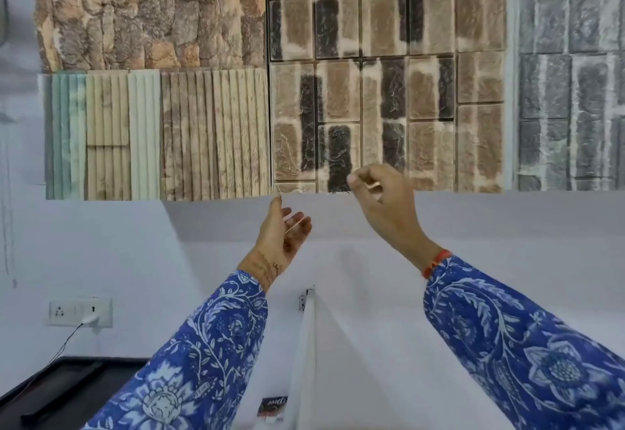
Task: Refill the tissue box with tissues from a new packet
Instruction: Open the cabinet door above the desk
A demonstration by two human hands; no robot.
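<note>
I hold a thin white tissue sheet [326, 216] up in front of the wall, its top edge stretched between both hands. My left hand [282, 230] pinches the top edge at the left, palm turned toward me. At the right, my right hand [382, 199] pinches the same edge between thumb and fingers, slightly higher. The sheet hangs down between my blue patterned sleeves, with a vertical fold [309, 345] running to the bottom of the view. No tissue box is in view. A small dark pack with a "Dove" label [272, 407] peeks out at the bottom, partly hidden by the sheet.
Stone and brick sample panels [304, 74] cover the wall above. A wall socket [79, 311] with a plugged-in cable sits at the lower left. Below it lies a black tray or tabletop [64, 385].
</note>
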